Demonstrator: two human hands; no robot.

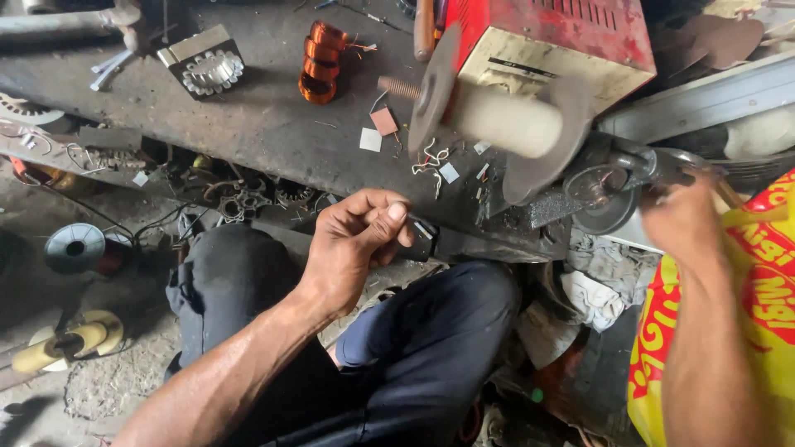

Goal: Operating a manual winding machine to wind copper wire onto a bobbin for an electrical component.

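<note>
- Head view: the left hand (356, 244) hovers above the person's dark-trousered knees, just in front of the worn dark workbench (265, 124); its fingers are curled in with the thumb pressed to the forefinger, a narrow pinch, and whether something thin lies in that pinch cannot be told.
- The right hand (683, 223) is blurred, closed around the metal crank handle (654, 170) of the grey hand-turned winding machine (600, 194) at the bench edge.
- On that machine's shaft sits a cream-coloured cylindrical spool with 2 dark round end discs (501, 120), blurred, jutting over the bench.
- Behind the spool stands a red and cream metal box (551, 41).
- 3 copper-orange wire coils (319, 62) lie stacked further back on the bench, beside a square laminated metal core (205, 62).
- Small paper squares and wire scraps (431, 157) are scattered near the spool.
- A reel of fine wire (76, 247) rests on the floor at left.
</note>
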